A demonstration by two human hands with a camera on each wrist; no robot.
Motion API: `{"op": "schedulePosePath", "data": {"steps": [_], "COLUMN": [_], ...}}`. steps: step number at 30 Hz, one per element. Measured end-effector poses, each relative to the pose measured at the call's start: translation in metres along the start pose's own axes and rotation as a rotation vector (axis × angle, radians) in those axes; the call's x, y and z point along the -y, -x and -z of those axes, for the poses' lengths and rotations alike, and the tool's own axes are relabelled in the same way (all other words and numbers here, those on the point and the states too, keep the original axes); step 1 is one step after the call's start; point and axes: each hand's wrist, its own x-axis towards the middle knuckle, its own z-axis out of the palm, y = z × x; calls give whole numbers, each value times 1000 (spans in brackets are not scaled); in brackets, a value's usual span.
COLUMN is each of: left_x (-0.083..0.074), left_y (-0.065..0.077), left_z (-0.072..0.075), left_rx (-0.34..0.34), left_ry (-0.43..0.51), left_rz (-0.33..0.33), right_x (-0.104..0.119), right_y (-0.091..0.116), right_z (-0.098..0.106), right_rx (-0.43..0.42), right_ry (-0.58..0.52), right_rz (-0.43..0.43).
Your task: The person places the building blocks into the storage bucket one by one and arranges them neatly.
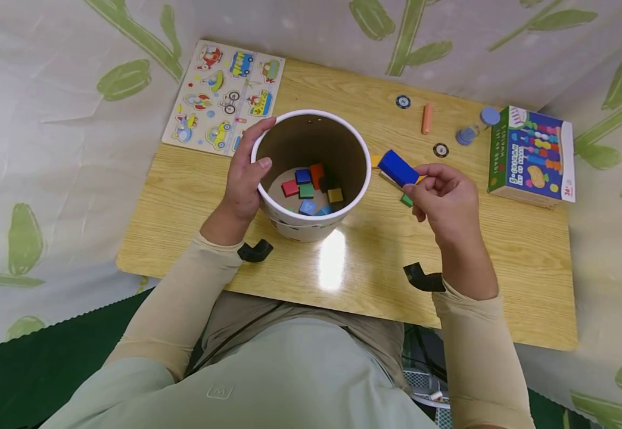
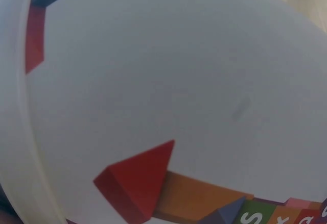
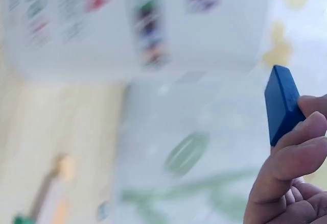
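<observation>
A white bucket (image 1: 315,223) stands on the table with several colored blocks in its bottom, among them a red block (image 1: 290,188) and a green block (image 1: 306,190). My left hand (image 1: 245,179) grips its left side, thumb hooked over the rim. The left wrist view is filled by the bucket's printed outer wall (image 2: 168,81). To the right of the bucket, my right hand (image 1: 447,196) pinches a blue rectangular block (image 1: 398,168) between thumb and fingers. A few yellow and green blocks lie on the table below it, partly hidden.
A picture puzzle board (image 1: 225,98) lies at the back left of the wooden table (image 1: 525,262). Along the back right are two poker chips (image 1: 403,102), an orange stick (image 1: 426,118) and a small jar (image 1: 466,135). A blue toy box (image 1: 531,156) stands at the right.
</observation>
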Motion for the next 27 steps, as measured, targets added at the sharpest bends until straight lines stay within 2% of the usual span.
{"op": "schedulePosePath", "data": {"steps": [4, 6, 8, 13, 20, 23, 27], "left_x": [0, 0, 0, -6, -23, -19, -8], "left_y": [0, 0, 1, 1, 0, 0, 0], "left_z": [2, 2, 2, -1, -8, -8, -4], "left_rx": [-1, 0, 3, -9, 0, -2, -9], "left_ry": [0, 5, 13, 12, -7, -5, 10], "left_rz": [-7, -6, -3, 20, 12, 11, 9], "right_x": [23, 26, 24, 6, -47, -75, -111], "right_y": [4, 4, 2, -7, -27, -32, -36], "right_z": [-25, -34, -36, -14, 44, 64, 82], "right_rx": [128, 149, 127, -23, -269, -352, -434], "right_ry": [-21, -22, -24, -8, 55, 89, 128], "right_rz": [64, 83, 90, 46, -168, -274, -372]}}
